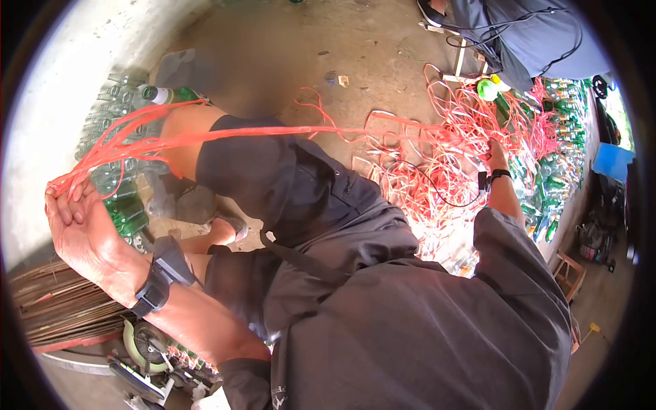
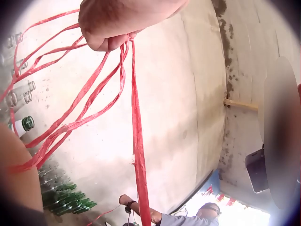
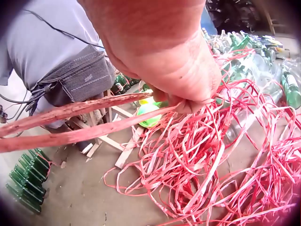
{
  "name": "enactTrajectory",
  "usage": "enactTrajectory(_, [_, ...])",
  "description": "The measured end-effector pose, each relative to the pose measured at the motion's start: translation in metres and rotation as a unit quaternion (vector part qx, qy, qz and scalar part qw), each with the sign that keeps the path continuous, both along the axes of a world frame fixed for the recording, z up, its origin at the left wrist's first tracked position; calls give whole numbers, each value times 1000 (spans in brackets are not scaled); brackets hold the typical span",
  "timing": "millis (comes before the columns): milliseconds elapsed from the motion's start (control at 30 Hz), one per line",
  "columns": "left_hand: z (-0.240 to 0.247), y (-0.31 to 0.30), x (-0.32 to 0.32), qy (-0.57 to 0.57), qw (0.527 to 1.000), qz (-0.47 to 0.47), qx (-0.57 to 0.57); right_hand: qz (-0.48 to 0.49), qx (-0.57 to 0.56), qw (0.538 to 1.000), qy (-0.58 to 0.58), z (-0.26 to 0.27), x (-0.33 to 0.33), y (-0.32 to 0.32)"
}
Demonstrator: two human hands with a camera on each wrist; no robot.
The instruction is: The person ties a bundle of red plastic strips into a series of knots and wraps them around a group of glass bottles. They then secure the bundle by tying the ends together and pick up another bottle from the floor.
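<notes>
Dark shirt fabric point(image 1: 424, 335) spreads across the foreground just below a heap of red twine point(image 1: 437, 164), which lies on the bare floor point(image 1: 369, 61). My left hand point(image 1: 92, 232), raised well to the left of the heap, grips one end of several stretched strands point(image 1: 273, 130) between curled fingers. The strands run from that hand, across and above my dark shorts point(image 1: 253, 157), toward the heap. Loose loops droop from my left fingers in the left wrist view, set against a pale wall point(image 2: 164, 94). My right hand point(image 1: 497, 158), at the upper right side of the heap, pinches flat red strands between thumb and fingers, with the tangle just beneath it. A black band point(image 1: 152, 294) circles my left wrist.

Broken and whole green and clear bottles point(image 1: 564, 164) are massed directly right of the heap. Clear bottles point(image 1: 109, 102) stand well to its left, near the wall, with green bottles point(image 1: 126, 212) below them and a green bottle with a white label point(image 1: 167, 94) beside them. A round bright-green object point(image 1: 487, 89) sits at the heap's upper edge, near a wooden frame point(image 1: 465, 61). Above the heap is a person in grey clothing point(image 1: 506, 34), with a dark mesh bag point(image 3: 87, 70) at the waist. Far to the lower left of the heap are stacked thin strips point(image 1: 65, 301) and a wheel with a pale green cover point(image 1: 140, 345).
</notes>
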State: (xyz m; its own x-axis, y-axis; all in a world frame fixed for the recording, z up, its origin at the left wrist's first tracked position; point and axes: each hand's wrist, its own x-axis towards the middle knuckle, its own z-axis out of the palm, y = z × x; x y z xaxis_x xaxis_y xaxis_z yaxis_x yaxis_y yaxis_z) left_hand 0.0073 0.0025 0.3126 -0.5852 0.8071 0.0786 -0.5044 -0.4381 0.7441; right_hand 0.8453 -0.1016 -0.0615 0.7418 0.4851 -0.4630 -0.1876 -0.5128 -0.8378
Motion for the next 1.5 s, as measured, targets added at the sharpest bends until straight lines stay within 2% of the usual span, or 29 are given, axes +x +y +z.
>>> enactTrajectory(33, [-1,-1,-2,-4,1000,-23,19,-29,-16,999,43,15,-18,7])
enactTrajectory(67, [-1,-1,-2,-8,998,-46,38,-5,37,995,94,15,-22,9])
enactTrajectory(167, [-2,-2,1,-7,994,-99,53,40,71,979,185,16,-39,28])
enactTrajectory(200, [1,-2,12,-6,994,-99,53,40,71,979,186,22,-51,35])
enactTrajectory(267, [9,-3,41,7,999,-39,32,60,102,964,240,38,-81,50])
enactTrajectory(300, [9,-5,40,8,999,-39,30,97,90,971,201,44,-93,56])
enactTrajectory(333, [10,-8,38,3,996,-79,44,96,89,971,201,50,-105,60])
enactTrajectory(367, [12,-10,40,-2,991,-120,60,149,53,978,135,58,-118,64])
enactTrajectory(400, [14,-13,42,-2,991,-120,60,201,17,977,68,63,-124,66])
enactTrajectory(467, [21,-21,47,-3,987,-140,84,234,26,970,62,57,-126,74])
enactTrajectory(500, [26,-25,46,6,979,-180,92,273,8,962,-2,57,-131,78])
enactTrajectory(567, [34,-30,53,14,983,-162,90,351,-10,923,-158,33,-131,92])
enactTrajectory(600, [37,-32,58,20,985,-147,90,352,-10,923,-157,25,-127,99])
enactTrajectory(667, [41,-37,60,24,986,-137,91,432,-47,874,-218,30,-138,108])
enactTrajectory(700, [43,-40,61,28,984,-149,95,423,-36,875,-234,34,-147,110])
enactTrajectory(833, [50,-50,59,56,979,-166,101,470,-70,844,-249,71,-190,120])
enactTrajectory(900, [49,-51,59,100,978,-160,93,537,-40,805,-249,84,-212,121])
enactTrajectory(1000, [46,-58,63,115,979,-153,64,544,-18,792,-278,101,-237,127])
enactTrajectory(1033, [47,-61,63,116,979,-153,63,544,-18,792,-277,110,-245,128])
enactTrajectory(1100, [49,-64,62,51,969,-227,80,588,2,763,-269,135,-267,131])
enactTrajectory(1133, [50,-66,63,52,969,-226,80,589,3,762,-269,140,-280,131])
enactTrajectory(1200, [49,-69,67,66,969,-222,91,650,90,719,-230,149,-308,130])
enactTrajectory(1233, [50,-70,69,67,969,-220,92,664,37,719,-200,166,-331,129])
enactTrajectory(1300, [52,-72,72,77,972,-205,82,700,143,669,-205,144,-361,131])
enactTrajectory(1500, [54,-73,74,52,971,-216,92,738,139,646,-136,111,-458,126])
